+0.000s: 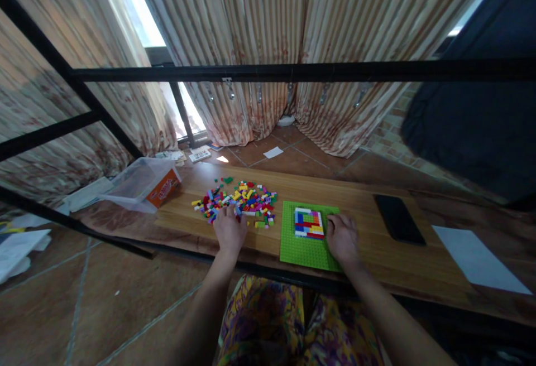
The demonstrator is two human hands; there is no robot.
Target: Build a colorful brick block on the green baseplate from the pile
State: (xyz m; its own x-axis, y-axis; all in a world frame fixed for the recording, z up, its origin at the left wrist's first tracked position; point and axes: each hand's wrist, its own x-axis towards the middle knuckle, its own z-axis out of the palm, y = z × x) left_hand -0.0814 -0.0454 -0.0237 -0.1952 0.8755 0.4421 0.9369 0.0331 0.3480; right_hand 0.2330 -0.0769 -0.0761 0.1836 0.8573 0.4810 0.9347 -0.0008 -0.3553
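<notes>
Head view, containers first: clear plastic tub at the table's far-left corner, tipped over w/ an orange label showing at its right end. Contents can't be made out thru the plastic.

No box for the loose bricks. They lie spread straight on the wood, center-left, in mixed colours: yellow, red, blue, green, pink, white.

Just right of that pile is the green baseplate, flat, its near edge at the table's front edge. On its upper middle sits a brick patch, a flat rectangle of white, blue, red, green and yellow, pressed onto the studs.

Now the hands. Left hand is palm down on the pile's near edge, fingers curled in among the bricks. Can't tell whether they're pinching one.

Right hand rests on the baseplate's right side, fingers bent, tips right beside the patch's right edge. Touching or holding a brick? Can't tell from here.

Further right: dark phone flat on the table, well apart from the plate, then a white paper sheet. Striped curtains hang behind.
</notes>
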